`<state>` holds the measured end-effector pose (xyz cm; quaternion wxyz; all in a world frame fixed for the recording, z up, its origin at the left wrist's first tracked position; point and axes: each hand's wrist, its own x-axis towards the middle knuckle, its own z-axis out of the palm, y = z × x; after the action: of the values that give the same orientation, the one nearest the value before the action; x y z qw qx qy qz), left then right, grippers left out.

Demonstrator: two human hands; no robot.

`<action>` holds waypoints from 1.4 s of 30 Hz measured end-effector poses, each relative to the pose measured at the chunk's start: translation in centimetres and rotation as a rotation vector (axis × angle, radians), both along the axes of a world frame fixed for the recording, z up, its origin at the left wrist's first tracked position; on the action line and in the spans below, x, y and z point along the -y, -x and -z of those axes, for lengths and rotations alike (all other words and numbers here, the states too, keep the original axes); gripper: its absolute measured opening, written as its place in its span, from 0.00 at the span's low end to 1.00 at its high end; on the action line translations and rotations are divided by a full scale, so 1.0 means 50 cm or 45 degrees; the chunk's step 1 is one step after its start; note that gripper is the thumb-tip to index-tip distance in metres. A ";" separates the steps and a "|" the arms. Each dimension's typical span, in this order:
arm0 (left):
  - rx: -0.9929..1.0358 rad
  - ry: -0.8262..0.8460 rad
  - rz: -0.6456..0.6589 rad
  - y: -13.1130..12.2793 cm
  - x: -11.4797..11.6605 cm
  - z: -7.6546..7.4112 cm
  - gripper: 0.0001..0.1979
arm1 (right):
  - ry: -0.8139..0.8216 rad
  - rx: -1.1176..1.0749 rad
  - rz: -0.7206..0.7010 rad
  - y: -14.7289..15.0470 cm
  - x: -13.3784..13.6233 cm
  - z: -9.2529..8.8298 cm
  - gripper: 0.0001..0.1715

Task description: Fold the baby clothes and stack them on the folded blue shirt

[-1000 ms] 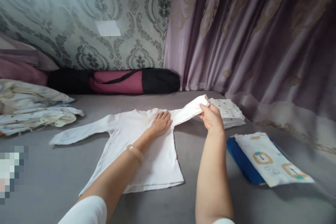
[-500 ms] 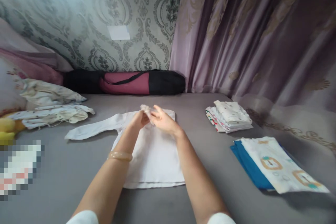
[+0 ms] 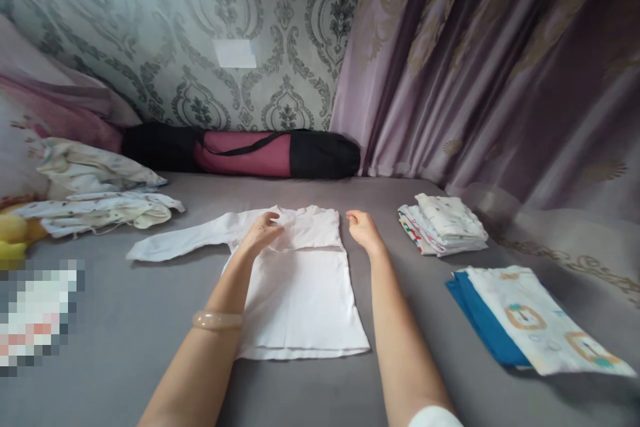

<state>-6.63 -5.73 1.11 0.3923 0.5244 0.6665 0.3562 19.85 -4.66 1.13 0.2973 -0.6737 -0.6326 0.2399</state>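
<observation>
Two bare forearms (image 3: 200,363) reached forward, angled inward, left hand (image 3: 263,232) slanted right, its grip loosely curled, right hand (image 3: 365,232) stood apart from it, slanted left, loosely bent.

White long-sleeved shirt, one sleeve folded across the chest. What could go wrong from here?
The right hand is off the white long-sleeved shirt, so its folded-in white sleeve may slip if the shirt shifts.
The outstretched white sleeve lies on the grey sheet, left of the left hand; a careless sweep might rumple it.
The stack of folded, patterned white cloths sits right of the right hand; a wide swing might disturb it.
</observation>
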 end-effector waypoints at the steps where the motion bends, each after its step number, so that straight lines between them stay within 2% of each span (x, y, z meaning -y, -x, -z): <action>1: 0.013 -0.027 0.008 0.006 -0.002 0.004 0.26 | -0.002 0.072 -0.048 0.014 0.002 0.003 0.23; 5: 0.215 -0.203 0.049 0.023 -0.010 0.029 0.26 | -0.014 0.344 -0.267 0.086 0.021 0.026 0.31; 8: 0.282 -0.241 0.004 0.040 -0.017 0.054 0.26 | 0.038 0.543 -0.343 0.121 0.039 0.050 0.36; 11: 0.204 -0.233 -0.121 0.058 -0.025 0.078 0.25 | 0.083 0.630 -0.344 0.129 0.047 0.063 0.37; 14: 0.107 -0.280 -0.210 0.064 -0.035 0.088 0.21 | 0.095 0.649 -0.334 0.126 0.045 0.062 0.37; 22: -0.270 -0.359 -0.207 0.059 -0.031 0.092 0.16 | 0.104 0.657 -0.300 0.134 0.048 0.062 0.36; 25: -0.381 -0.291 -0.220 0.061 -0.026 0.088 0.17 | 0.125 0.595 -0.321 0.125 0.028 0.049 0.35; 27: -0.425 -0.249 -0.226 0.060 -0.024 0.079 0.18 | 0.123 0.504 -0.308 0.110 -0.002 0.032 0.29; 29: -0.439 -0.227 -0.210 0.057 -0.022 0.069 0.18 | 0.102 0.430 -0.222 0.091 -0.039 0.012 0.24; 32: -0.426 -0.220 -0.180 0.054 -0.021 0.059 0.18 | 0.082 0.422 -0.069 0.066 -0.089 -0.005 0.24; 37: -0.386 -0.272 -0.124 0.058 -0.024 0.059 0.20 | 0.190 0.413 -0.065 0.065 -0.133 0.003 0.15; 42: -0.380 -0.305 -0.111 0.059 -0.028 0.068 0.18 | 0.212 0.417 -0.033 0.078 -0.144 0.010 0.13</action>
<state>-9.60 -4.32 -2.28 0.2082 0.5848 0.6923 0.3680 15.93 2.52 0.61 0.1304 -0.7178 -0.6591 0.1824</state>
